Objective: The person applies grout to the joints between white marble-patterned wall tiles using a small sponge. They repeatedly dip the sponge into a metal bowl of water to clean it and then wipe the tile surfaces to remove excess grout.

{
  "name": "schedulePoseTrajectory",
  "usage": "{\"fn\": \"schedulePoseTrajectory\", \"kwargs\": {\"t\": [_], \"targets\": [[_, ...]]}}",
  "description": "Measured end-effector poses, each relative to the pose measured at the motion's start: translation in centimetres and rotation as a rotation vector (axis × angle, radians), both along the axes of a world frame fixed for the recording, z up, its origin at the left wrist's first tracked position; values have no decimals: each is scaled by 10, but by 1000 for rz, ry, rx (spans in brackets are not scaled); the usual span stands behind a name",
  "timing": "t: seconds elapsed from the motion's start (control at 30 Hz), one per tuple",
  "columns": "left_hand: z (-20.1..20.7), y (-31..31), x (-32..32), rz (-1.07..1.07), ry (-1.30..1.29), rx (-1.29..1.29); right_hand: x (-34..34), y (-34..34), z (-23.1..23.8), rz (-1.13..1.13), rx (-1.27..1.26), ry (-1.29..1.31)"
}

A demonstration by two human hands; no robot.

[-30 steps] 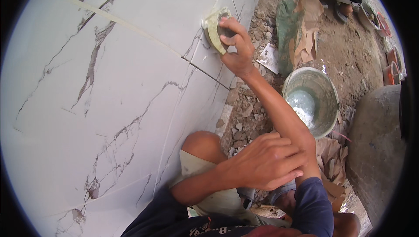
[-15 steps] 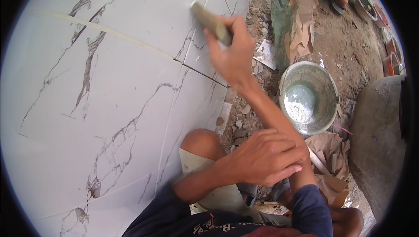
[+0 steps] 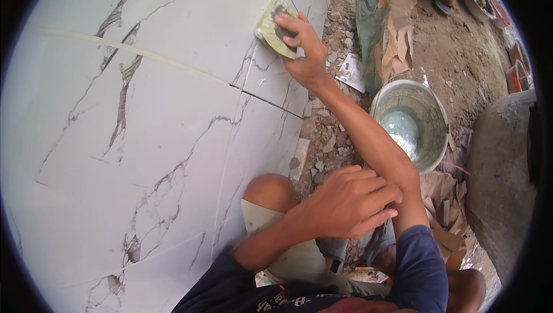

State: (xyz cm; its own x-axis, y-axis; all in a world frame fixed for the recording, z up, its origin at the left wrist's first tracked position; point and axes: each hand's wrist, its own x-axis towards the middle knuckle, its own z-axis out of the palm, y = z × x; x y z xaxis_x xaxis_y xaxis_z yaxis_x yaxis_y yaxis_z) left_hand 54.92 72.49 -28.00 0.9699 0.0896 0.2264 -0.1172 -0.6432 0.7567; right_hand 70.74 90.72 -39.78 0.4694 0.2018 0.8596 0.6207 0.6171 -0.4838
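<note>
A yellow-green sponge, dark in the middle, is gripped by my right hand. It is pressed against white tile with grey veining, over a pale joint near the edge. My left hand is curled, with its fingertips against my right arm by the elbow. Nothing shows inside it. A pale grout line crosses the tile on the left and turns into a dark open joint toward the edge.
A bucket with whitish water stands right of my arm. Beyond it lie a torn green and brown sack and a white tile scrap. Rubble borders the tile. A large grey rounded object is at right; another person's foot is at top right.
The sponge has turned so its broad face shows, and my right hand has shifted slightly up. My left hand has slid a little off the forearm toward the elbow.
</note>
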Motion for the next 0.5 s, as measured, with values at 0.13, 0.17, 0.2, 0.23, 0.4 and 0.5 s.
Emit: {"fn": "schedulePoseTrajectory", "kwargs": {"t": [0.13, 0.17, 0.2, 0.23, 0.4, 0.5], "targets": [[1, -2, -3, 3, 31, -8, 8, -35, -27, 59, -191, -194], [2, -3, -2, -12, 47, 4, 15, -36, -22, 35, -162, -85], [2, -3, -2, -24, 70, 15, 20, -34, -13, 14, -131, 28], [2, -3, -1, -21, 50, 5, 25, -30, -4, -6, -100, 142], [1, -4, 4, -17, 8, -28, 43, -8, 59, -263, -468, 275], [0, -2, 3, 1, -8, -20, -2, -26, 60, -176, -396, 226]]}}
